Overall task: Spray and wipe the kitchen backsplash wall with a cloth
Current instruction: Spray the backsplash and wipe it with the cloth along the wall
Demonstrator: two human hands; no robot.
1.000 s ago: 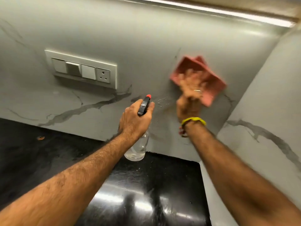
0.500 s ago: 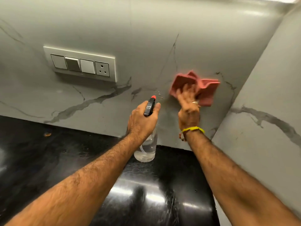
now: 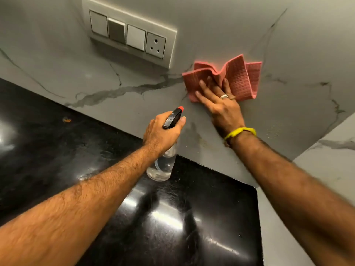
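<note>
Flattened against the pink cloth (image 3: pixel 226 79), the right hand (image 3: pixel 221 106) lay with its fingers straight and slightly spread, pressing the fabric onto the backsplash wall (image 3: pixel 240 25) rather than gripping it. That cloth sat bunched and folded just to the right of the switch plate (image 3: pixel 132 35), its left edge almost level with the plate's lower right corner, and its upper folds stood up past the fingertips. A ring (image 3: pixel 224 96) showed on one finger, and a yellow band (image 3: pixel 240 132) circled the wrist. The left hand (image 3: pixel 161 131) was curled round the neck of the spray bottle (image 3: pixel 163 164), well below the switch plate and slightly right of it, with the thumb along the black trigger head (image 3: pixel 172 118) (whether a finger was squeezing the trigger could not be made out). An orange nozzle tip (image 3: pixel 180 108) pointed at the wall, close to the cloth's lower left corner, and the clear body of the bottle hung below the fist, above the black countertop (image 3: pixel 57 141). Dark veins ran across the grey marble-look wall beneath the switch plate, one of them reaching the cloth's left edge. Fine droplets speckled the wall far to the right of the plate, beyond the wrist band. Bright reflections lay on the countertop, and a small orange speck (image 3: pixel 66 119) sat on it, down and to the left of the plate.
</note>
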